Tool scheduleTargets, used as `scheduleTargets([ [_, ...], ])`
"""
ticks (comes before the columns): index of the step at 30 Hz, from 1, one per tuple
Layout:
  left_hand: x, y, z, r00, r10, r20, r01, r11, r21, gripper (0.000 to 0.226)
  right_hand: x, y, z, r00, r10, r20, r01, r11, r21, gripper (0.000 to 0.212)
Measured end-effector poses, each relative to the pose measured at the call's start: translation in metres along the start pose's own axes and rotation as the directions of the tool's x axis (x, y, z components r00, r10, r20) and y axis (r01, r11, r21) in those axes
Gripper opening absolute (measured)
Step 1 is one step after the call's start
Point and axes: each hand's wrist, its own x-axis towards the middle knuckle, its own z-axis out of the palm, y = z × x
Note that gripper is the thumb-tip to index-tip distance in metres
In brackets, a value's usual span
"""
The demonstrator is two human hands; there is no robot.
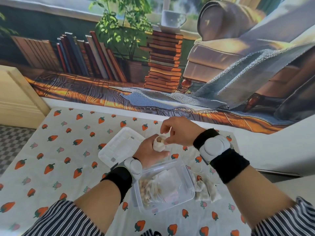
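Over strawberry cloth (51, 150), our left hand (150, 155) curls round the filled pouch (158, 145), right hand (179, 132) pinching its drawstring (167, 132); it looks light, soft, spill-prone, so we'd grip below the mouth.

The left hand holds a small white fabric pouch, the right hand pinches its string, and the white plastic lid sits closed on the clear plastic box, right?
Not quite. The head view shows the white plastic lid off, lying on the strawberry-print tablecloth beside the open clear plastic box. The left hand does hold the small white fabric pouch; the right hand pinches its string.
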Motion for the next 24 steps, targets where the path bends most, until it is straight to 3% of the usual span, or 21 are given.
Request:
scheduleTargets([
  [5,0.005,0.006,-0.003,1.0,0.017,0.004,-0.017,1.0,-0.009,0.031,-0.003,0.007,0.003,0.997,0.029,0.067,-0.031,0.999,0.031,0.023],
  [10,0.005,0.01,-0.008,1.0,0.027,0.014,-0.027,0.999,0.017,0.031,-0.006,0.008,-0.002,1.0,0.01,-0.002,-0.01,0.999,0.047,0.003],
  [15,0.006,0.022,-0.016,0.998,0.058,0.032,-0.06,0.997,0.043,0.031,-0.019,0.01,-0.006,0.999,-0.012,-0.043,0.017,0.992,0.122,0.007],
  [17,0.01,0.026,-0.019,0.998,0.064,0.011,-0.064,0.998,0.025,0.028,-0.02,0.013,-0.004,1.0,0.023,-0.01,-0.021,0.983,0.183,0.034],
  [20,0.012,0.033,-0.014,0.992,0.124,-0.023,-0.123,0.991,0.055,0.029,-0.023,0.014,0.0,0.993,0.111,0.042,-0.118,0.964,0.237,0.094],
  [21,0.011,0.034,-0.012,0.99,0.141,-0.026,-0.139,0.989,0.058,0.029,-0.023,0.015,0.004,0.991,0.136,0.02,-0.137,0.965,0.223,0.1],
  [22,0.012,0.035,-0.009,0.989,0.15,-0.021,-0.149,0.988,0.045,0.029,-0.023,0.017,0.005,0.988,0.152,-0.018,-0.145,0.969,0.2,0.094],
  [24,0.012,0.038,-0.006,0.99,0.139,-0.006,-0.139,0.99,0.003,0.031,-0.022,0.021,0.003,0.984,0.146,-0.097,-0.129,0.979,0.159,0.049],
])
